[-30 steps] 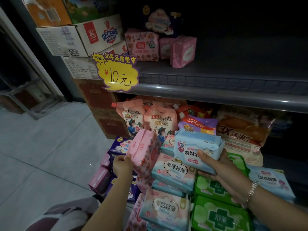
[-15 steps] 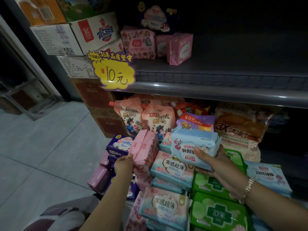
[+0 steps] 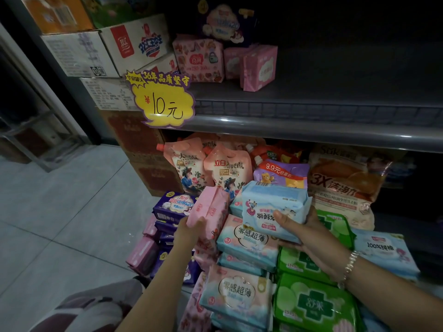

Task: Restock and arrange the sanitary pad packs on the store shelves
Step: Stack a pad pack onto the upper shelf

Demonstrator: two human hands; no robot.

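My right hand [image 3: 303, 232] grips a light blue pad pack [image 3: 273, 206] from below, thumb across its front, above the stacked packs. My left hand [image 3: 189, 230] grips the lower end of an upright pink pad pack [image 3: 211, 209] at the pile's left side. Under them lie pastel blue-pink packs [image 3: 247, 238], green packs [image 3: 311, 305], purple packs [image 3: 176, 204] and a blue pack [image 3: 383, 252] on the right. On the upper shelf [image 3: 311, 133] stand pink packs [image 3: 260, 65] and a patterned pink pack [image 3: 199, 59].
A yellow price sign [image 3: 163, 104] hangs at the shelf's left end. Cardboard boxes [image 3: 107, 51] are stacked left of the shelf. Detergent pouches [image 3: 225, 168] and a big orange bag [image 3: 345, 185] fill the lower shelf behind the pile. Grey tiled floor [image 3: 60, 212] lies to the left.
My right hand has lifted the light blue pack slightly up and left. My left hand keeps its hold on the pink pack. The view has tilted down a little.
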